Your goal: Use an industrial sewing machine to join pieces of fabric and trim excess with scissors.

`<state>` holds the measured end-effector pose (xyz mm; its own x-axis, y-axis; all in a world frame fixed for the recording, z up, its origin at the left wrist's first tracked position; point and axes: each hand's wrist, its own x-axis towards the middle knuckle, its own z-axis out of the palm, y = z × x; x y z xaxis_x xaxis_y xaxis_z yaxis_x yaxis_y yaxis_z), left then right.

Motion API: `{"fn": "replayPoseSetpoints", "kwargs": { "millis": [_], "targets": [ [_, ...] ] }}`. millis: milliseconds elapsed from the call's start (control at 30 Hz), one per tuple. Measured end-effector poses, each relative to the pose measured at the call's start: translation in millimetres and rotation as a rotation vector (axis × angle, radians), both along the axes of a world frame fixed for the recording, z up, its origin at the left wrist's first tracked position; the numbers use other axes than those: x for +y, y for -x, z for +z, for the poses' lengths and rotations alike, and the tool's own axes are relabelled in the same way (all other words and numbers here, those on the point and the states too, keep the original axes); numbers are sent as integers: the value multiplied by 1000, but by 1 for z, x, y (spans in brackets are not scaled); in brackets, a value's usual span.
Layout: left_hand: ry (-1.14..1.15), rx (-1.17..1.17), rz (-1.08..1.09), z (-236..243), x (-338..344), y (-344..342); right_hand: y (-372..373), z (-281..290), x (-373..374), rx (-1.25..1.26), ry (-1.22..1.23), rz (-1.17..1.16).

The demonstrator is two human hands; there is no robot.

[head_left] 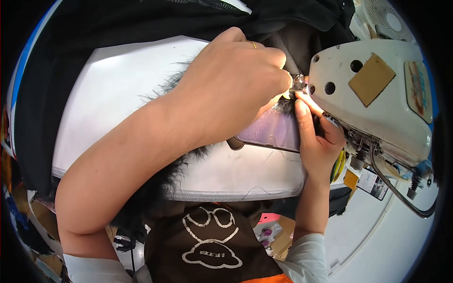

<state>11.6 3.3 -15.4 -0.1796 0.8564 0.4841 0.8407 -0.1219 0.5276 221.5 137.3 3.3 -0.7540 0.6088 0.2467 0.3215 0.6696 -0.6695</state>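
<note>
My left hand [236, 80] reaches across the white work surface [118, 80] to the needle area [298, 84] of a sewing machine [373, 94]. Its fingers are closed in a pinch, and a small yellow bit [286, 94] shows at their tips; what it belongs to is hidden. Beside the needle, my right hand [318, 137] has its thumb and forefinger close together at the edge of some black fur [285, 105]. Whatever lies between those fingers cannot be made out. More of the black fluffy trim [174, 177] runs under my left forearm.
A purple, shiny flat panel with a dark edge [269, 129] lies between my hands. Dark fabric [188, 19] is heaped along the far side. A bent metal rod [396, 188] hangs off the machine's near side. At the top right stands a white fan [387, 19].
</note>
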Motion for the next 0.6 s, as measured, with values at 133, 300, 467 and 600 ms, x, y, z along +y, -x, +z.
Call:
{"fn": "replayPoseSetpoints", "kwargs": {
  "millis": [133, 300, 467, 600],
  "targets": [
    [-67, -31, 4, -2, 1, 0, -1, -2, 2, 27, -25, 22],
    [-62, -26, 8, -2, 1, 0, 0, -2, 2, 25, -31, 23],
    [-73, -39, 4, -2, 1, 0, 0, -2, 1, 44, -21, 23],
    [-96, -58, 4, -3, 1, -1, 2, 1, -1, 32, -15, 13]
  ]
}}
